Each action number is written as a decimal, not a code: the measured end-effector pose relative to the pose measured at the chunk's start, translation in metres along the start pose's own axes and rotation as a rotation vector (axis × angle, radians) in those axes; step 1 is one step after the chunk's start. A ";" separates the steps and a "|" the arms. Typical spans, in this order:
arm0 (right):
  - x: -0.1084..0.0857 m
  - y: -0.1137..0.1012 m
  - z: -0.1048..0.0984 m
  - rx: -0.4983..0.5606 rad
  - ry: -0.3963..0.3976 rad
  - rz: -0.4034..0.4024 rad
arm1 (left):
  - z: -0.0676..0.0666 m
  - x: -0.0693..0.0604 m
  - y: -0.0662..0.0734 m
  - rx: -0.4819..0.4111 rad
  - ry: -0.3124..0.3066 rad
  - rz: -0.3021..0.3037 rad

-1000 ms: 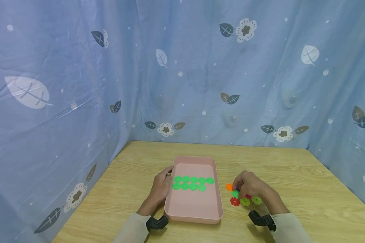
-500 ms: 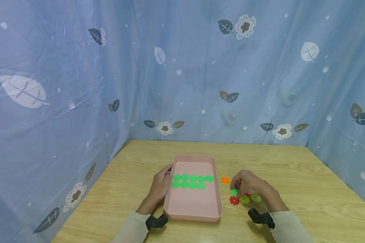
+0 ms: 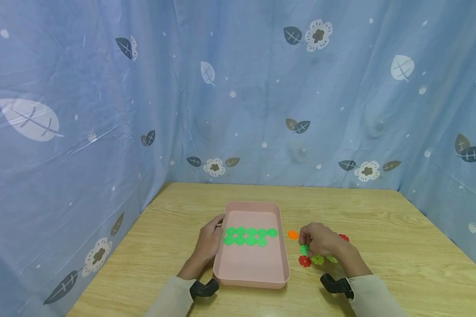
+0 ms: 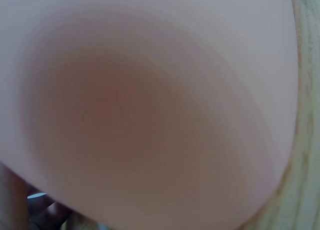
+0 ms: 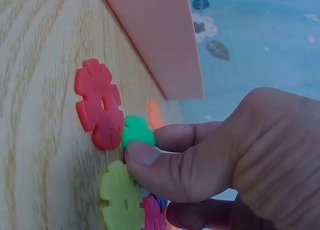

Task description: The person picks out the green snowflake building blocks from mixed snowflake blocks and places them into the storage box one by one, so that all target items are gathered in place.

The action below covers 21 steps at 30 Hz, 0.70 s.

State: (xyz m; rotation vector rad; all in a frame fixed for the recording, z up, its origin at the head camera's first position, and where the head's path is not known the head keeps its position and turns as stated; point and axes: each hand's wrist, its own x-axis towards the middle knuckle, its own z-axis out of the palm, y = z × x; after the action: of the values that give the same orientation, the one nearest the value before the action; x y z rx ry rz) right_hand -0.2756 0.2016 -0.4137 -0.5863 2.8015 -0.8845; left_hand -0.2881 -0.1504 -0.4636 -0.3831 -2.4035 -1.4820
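My left hand [image 3: 209, 240] holds the left side of a pink tray [image 3: 251, 275], whose blurred wall [image 4: 150, 115] fills most of the left wrist view. Inside the tray lie several green plastic snowflake discs [image 3: 251, 241] in two rows. To the right of the tray, my right hand [image 3: 321, 237] pinches another green snowflake disc [image 5: 137, 131] between thumb and finger, low over the table. Beside it are a red disc [image 5: 100, 104] and a yellow-green disc [image 5: 121, 197]. A pink disc [image 5: 151, 214] and a blue one are partly hidden by the hand.
An orange disc [image 3: 293, 235] lies between the tray and my right hand. Another red disc [image 3: 343, 237] shows behind the right hand. A blue patterned curtain [image 3: 262, 88] surrounds the back and sides of the wooden table [image 3: 396, 246].
The orange disc has shifted away from the others, toward the back left. My right hand now pinches the green disc, which has tilted up. The left hand and tray look unmoved.
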 end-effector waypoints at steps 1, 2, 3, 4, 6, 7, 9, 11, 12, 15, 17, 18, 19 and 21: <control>0.000 0.000 0.000 0.003 0.000 0.013 | 0.000 0.000 0.000 -0.002 -0.001 -0.005; 0.000 0.000 0.001 0.004 0.001 0.025 | 0.000 -0.001 0.000 -0.004 -0.002 -0.010; 0.001 0.000 0.001 0.006 0.001 0.034 | 0.000 -0.001 0.000 -0.003 -0.003 -0.013; 0.001 0.000 0.001 0.008 0.001 0.041 | 0.000 -0.001 0.000 -0.002 -0.004 -0.012; 0.001 0.001 0.001 0.019 0.002 0.051 | 0.000 -0.001 -0.001 -0.003 -0.006 -0.006; 0.001 0.001 0.001 0.019 0.004 0.046 | 0.000 -0.001 -0.001 -0.004 -0.006 -0.005; 0.001 0.001 0.000 0.029 0.003 0.033 | 0.001 -0.001 -0.001 -0.007 -0.006 -0.001; 0.000 0.002 -0.001 0.044 -0.002 0.015 | 0.001 -0.001 -0.001 -0.011 -0.004 0.000; 0.000 0.002 -0.002 0.052 -0.005 0.001 | 0.001 -0.001 0.000 -0.012 -0.005 -0.001; 0.001 0.004 -0.005 0.078 -0.015 -0.045 | 0.001 -0.001 0.001 -0.006 -0.001 0.000; 0.002 0.004 -0.008 0.083 -0.011 -0.084 | 0.002 -0.001 0.001 -0.001 0.001 0.002; 0.002 0.003 -0.010 0.088 -0.010 -0.100 | 0.002 -0.001 0.001 0.001 0.002 0.001; 0.003 0.003 -0.012 0.092 -0.005 -0.112 | 0.002 -0.001 0.001 0.001 0.002 0.002; 0.004 0.000 -0.017 0.091 0.011 -0.140 | 0.002 -0.001 0.001 0.001 0.002 0.003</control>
State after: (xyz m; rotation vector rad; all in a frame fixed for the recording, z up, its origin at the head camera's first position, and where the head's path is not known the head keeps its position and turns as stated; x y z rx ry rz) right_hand -0.2837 0.2090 -0.4004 -0.7732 2.7396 -1.0370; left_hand -0.2866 -0.1481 -0.4640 -0.3843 -2.4008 -1.4787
